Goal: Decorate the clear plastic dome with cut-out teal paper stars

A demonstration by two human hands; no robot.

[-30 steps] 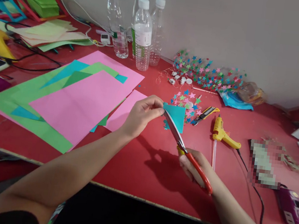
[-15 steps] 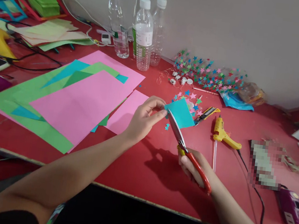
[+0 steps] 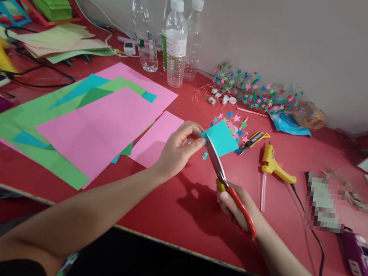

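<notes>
A piece of blue paper (image 3: 223, 138) is pinched at its left corner between the thumb and fingers of my left hand (image 3: 184, 147). My right hand (image 3: 238, 205) is wrapped round the handles of red-handled scissors (image 3: 215, 157). Their blades point up and left and lie against the left part of the blue paper, close to my left fingertips. Whether the blades are fully closed is hard to tell. Small blue stars (image 3: 205, 156) lie on the red table just below the paper, and mixed paper stars (image 3: 236, 118) lie behind it.
Pink and green sheets (image 3: 100, 132) spread over the left. Plastic bottles (image 3: 176, 47) stand near the wall. A cutter (image 3: 253, 142), a yellow glue gun (image 3: 273, 164) with its cord, and a purple device (image 3: 360, 258) are on the right. The table edge (image 3: 171, 242) runs in front.
The scissors, my right hand and the blue paper have shifted very slightly left. My left hand keeps its pinch on the paper.
</notes>
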